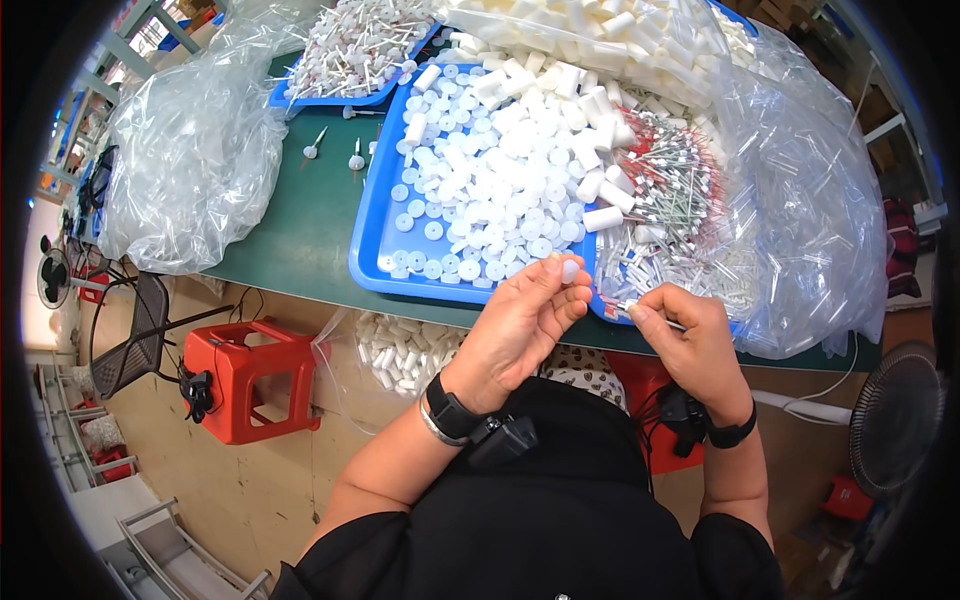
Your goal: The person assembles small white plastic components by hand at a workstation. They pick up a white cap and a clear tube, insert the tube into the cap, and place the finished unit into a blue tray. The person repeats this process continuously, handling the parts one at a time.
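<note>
My left hand pinches a small whitish translucent disc between thumb and fingertips, just over the front edge of the blue tray. My right hand is closed in a pinch near the right-hand tray's front edge; whatever is in its fingertips is too small to make out. Loose translucent discs fill the left tray, with white cylinders heaped behind and to the right. Thin red-and-white wired pieces lie in a pile beyond my right hand. Short clear tubes are scattered nearer to it.
At the back left, another blue tray holds stemmed white pieces. Clear plastic bags flank the trays on the green table. A red stool, a bag of white cylinders and a black fan stand below.
</note>
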Demonstrator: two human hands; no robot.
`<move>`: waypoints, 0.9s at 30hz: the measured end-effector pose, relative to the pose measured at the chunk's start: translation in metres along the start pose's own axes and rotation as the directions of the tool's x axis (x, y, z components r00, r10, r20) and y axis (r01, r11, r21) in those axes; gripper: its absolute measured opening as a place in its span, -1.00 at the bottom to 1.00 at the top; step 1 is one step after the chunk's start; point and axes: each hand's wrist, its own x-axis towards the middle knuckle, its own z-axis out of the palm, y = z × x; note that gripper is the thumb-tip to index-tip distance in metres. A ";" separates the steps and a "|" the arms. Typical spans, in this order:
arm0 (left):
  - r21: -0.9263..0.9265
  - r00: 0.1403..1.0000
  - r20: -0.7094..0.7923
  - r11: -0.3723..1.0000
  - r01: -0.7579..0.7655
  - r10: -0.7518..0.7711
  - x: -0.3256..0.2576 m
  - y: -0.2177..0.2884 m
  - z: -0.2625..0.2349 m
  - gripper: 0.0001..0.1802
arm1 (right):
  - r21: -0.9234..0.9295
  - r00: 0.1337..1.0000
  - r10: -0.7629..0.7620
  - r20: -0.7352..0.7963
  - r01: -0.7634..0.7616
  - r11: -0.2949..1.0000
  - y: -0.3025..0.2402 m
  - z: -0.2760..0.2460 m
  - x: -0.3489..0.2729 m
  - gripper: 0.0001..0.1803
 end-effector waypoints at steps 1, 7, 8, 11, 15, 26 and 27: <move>0.003 0.999 -0.032 1.000 -0.016 0.016 0.000 0.000 0.000 -0.69 | -0.006 1.000 0.007 -0.006 -0.007 1.000 0.000 -0.001 -0.001 -0.85; -0.067 0.995 0.078 0.996 0.063 -0.057 -0.004 -0.005 0.008 -0.72 | 0.000 0.996 -0.090 0.004 0.090 0.996 -0.005 0.000 0.001 -0.85; -0.076 0.994 0.093 0.995 0.066 -0.059 -0.004 -0.006 0.008 -0.72 | 0.005 0.997 -0.076 -0.001 0.076 0.997 -0.004 0.001 0.002 -0.85; -0.084 0.992 0.112 0.994 0.074 -0.065 -0.003 -0.006 0.008 -0.70 | 0.003 0.999 -0.045 -0.013 0.045 0.999 -0.003 0.003 0.003 -0.85; -0.033 0.996 0.069 0.998 0.054 -0.051 -0.004 -0.006 0.008 -0.70 | -0.033 0.999 -0.024 -0.021 0.023 0.999 -0.002 0.003 0.003 -0.86; 0.117 0.999 -0.035 0.993 -0.020 0.024 -0.005 -0.004 0.012 -0.68 | -0.653 0.778 -0.628 -0.018 0.467 0.597 0.004 0.009 0.007 -0.86; 0.103 0.999 -0.031 0.995 -0.014 0.017 -0.005 -0.004 0.010 -0.68 | -0.674 0.774 -0.634 -0.004 0.466 0.573 0.005 0.009 0.006 -0.86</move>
